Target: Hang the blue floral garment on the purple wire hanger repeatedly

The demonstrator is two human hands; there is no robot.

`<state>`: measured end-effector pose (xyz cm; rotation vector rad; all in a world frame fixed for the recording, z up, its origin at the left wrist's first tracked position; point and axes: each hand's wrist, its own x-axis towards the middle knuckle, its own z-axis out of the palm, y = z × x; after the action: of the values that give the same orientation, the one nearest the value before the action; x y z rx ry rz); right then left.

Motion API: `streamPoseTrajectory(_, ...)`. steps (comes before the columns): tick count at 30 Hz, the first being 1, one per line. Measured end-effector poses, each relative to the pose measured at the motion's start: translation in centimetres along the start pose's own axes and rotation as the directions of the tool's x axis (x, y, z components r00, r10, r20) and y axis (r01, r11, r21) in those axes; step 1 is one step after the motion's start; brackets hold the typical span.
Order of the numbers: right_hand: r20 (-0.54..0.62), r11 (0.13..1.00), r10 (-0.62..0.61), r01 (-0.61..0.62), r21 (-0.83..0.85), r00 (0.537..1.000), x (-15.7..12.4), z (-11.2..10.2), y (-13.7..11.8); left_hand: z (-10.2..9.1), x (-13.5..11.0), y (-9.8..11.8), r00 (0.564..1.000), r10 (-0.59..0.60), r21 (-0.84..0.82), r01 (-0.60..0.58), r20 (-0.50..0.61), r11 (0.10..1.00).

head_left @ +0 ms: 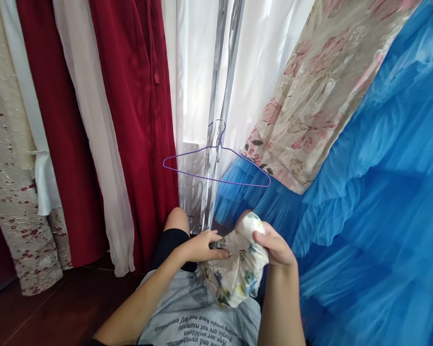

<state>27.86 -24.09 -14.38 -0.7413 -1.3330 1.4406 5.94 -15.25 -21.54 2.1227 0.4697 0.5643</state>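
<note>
Flowered cloth: And here it is, the flowered cloth (236,274), white with blue, green and yellow patches, bunched up over the lap in front of the grey shirt (195,302) and held from both sides.
Left hand: In comes the left hand (201,246), fingers partly curled and closed on the cloth's upper left edge, right by a dark bit of pattern.
Right hand: Over on the other edge, the right hand (276,244) has a firm pinch, thumb across the front, other fingers mostly hidden behind the fabric.
Purple hanger: Just beyond the hands hangs the purple hanger (216,181), its hook up at the metal stand (214,72).
Left flank: A deep red dress (137,120) hangs nearest the stand, a pale pink garment (94,120) beside it.
Right flank: A pink-flowered garment (310,105) slants down in front of a big, ruffled blue skirt (375,240).
Behind: Bright white fabric (195,72) hangs at the back.
Down low: Dark reddish floor (50,317), lower left.
</note>
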Motion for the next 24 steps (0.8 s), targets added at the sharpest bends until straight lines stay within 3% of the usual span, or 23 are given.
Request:
streamPoseTrajectory(3,0.114,0.978,0.054,-0.030,-0.205,0.992,-2.1,0.0,-2.6,-4.0,-1.2,-1.5,0.995,0.017,0.193,0.003,-0.099,0.981)
streamPoseTrajectory(6,0.263,0.913,0.109,0.008,-0.408,0.959,-3.0,1.7,-5.3,-9.9,-2.9,-3.3,0.947,-0.060,0.089,0.092,-0.317,0.992)
streamPoseTrajectory(8,0.298,0.838,0.123,0.062,-0.543,0.947,-2.4,2.9,-6.4,-14.2,-4.2,-4.1,0.859,-0.178,-0.087,0.156,-0.479,0.984)
streamPoseTrajectory(10,0.252,0.765,0.093,0.093,-0.638,0.963,-0.7,3.3,-6.6,-18.4,-5.4,-4.2,0.754,-0.256,-0.199,0.169,-0.605,0.965)
streamPoseTrajectory(11,0.219,0.748,0.059,0.102,-0.656,0.974,0.7,3.0,-6.4,-20.5,-5.8,-3.9,0.722,-0.266,-0.216,0.164,-0.638,0.963)
streamPoseTrajectory(13,0.136,0.761,-0.036,0.115,-0.638,0.990,3.8,1.6,-5.7,-24.2,-6.2,-2.5,0.722,-0.227,-0.161,0.160,-0.653,0.974)
streamPoseTrajectory(15,0.009,0.790,-0.176,0.146,-0.596,0.984,7.1,-0.6,-4.9,-27.1,-5.7,-0.6,0.779,-0.124,0.001,0.158,-0.615,0.987)
streamPoseTrajectory(17,-0.125,0.779,-0.300,0.167,-0.605,0.946,10.0,-2.7,-4.3,-29.0,-4.7,1.7,0.812,0.001,0.178,0.127,-0.584,0.976)
streamPoseTrajectory(19,-0.193,0.729,-0.381,0.166,-0.664,0.904,12.0,-4.3,-3.9,-29.7,-3.0,3.9,0.801,0.122,0.312,0.084,-0.587,0.946)
streamPoseTrajectory(21,-0.172,0.657,-0.429,0.176,-0.733,0.887,13.0,-5.0,-3.6,-29.2,-0.8,5.7,0.792,0.221,0.411,0.042,-0.569,0.911)
streamPoseTrajectory(24,-0.029,0.583,-0.408,0.236,-0.777,0.913,12.7,-4.8,-3.2,-26.9,2.9,7.2,0.821,0.299,0.511,-0.010,-0.486,0.859)
